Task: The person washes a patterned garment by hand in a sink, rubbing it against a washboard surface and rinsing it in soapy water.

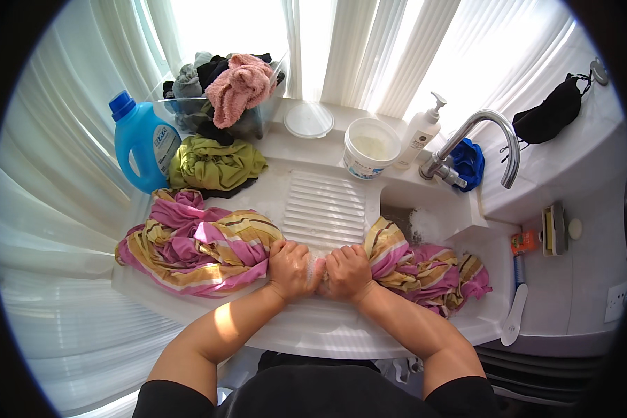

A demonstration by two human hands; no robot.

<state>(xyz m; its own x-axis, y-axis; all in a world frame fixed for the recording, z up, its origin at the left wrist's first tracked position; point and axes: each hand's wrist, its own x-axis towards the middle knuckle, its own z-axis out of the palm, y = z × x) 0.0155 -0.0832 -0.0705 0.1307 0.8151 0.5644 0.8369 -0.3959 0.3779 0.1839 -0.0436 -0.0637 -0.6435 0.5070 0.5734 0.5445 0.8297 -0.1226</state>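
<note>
A long wet cloth, pink with yellow and brown stripes, lies bunched across the front of the white laundry sink. My left hand is closed in a fist round its middle, with the larger heap to the left. Close beside it, my right hand grips the same cloth, whose other end trails down to the right into the basin. White suds show between the knuckles, where the two fists nearly meet. Just beyond them is the ridged washboard moulded into the sink. The cloth inside the fists is hidden.
Behind the left heap are a green cloth, a blue detergent bottle and a clear bin of laundry. A white tub, pump bottle and curved tap stand at the back. A white brush lies right.
</note>
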